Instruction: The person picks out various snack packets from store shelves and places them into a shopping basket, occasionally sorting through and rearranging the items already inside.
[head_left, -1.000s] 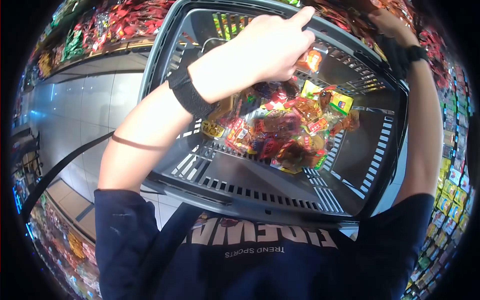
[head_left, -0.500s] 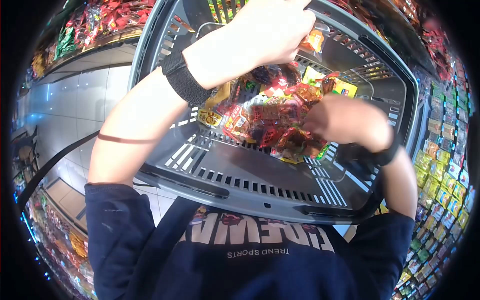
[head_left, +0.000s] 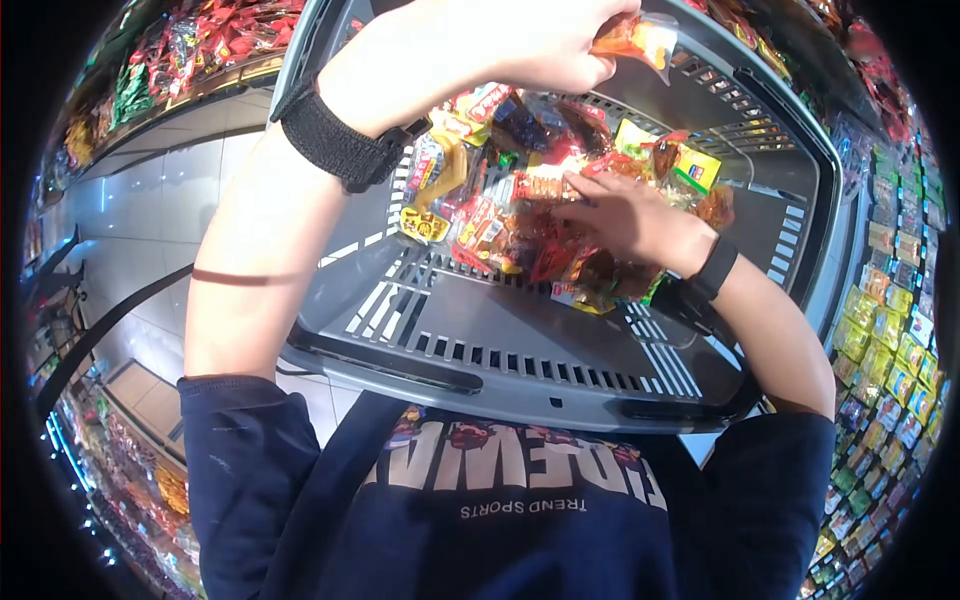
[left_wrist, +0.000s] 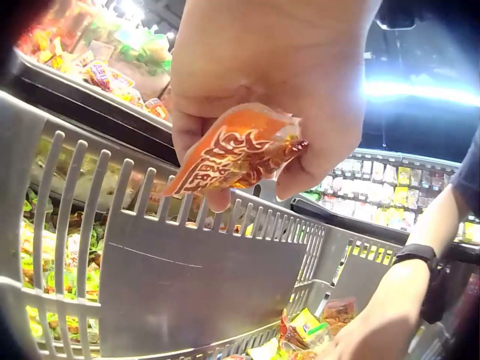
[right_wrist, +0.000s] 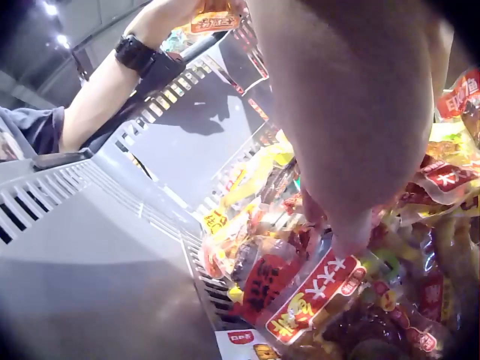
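Observation:
In the head view my left hand [head_left: 545,45] is above the back of a grey shopping basket [head_left: 500,320], pinching a small orange snack packet [head_left: 637,42]. Fingers and thumb close on the packet's edge in the left wrist view, with its printed orange side [left_wrist: 225,154] showing. My right hand [head_left: 640,225] is down inside the basket, its fingers spread over a pile of snack packets [head_left: 490,235]. The right wrist view has those fingertips against a clear packet with a red label [right_wrist: 311,296]; the palm side is hidden.
Shelves of red snack packs [head_left: 225,45] stand beyond the basket at upper left. Rows of yellow and green packages [head_left: 890,350] line the right side. Pale floor tiles [head_left: 150,230] lie to the left, and a black strap [head_left: 125,325] crosses there.
My right hand has come from beyond the basket's far right corner down into the pile. The left hand now grips the orange packet, which lay lower near its fingers before.

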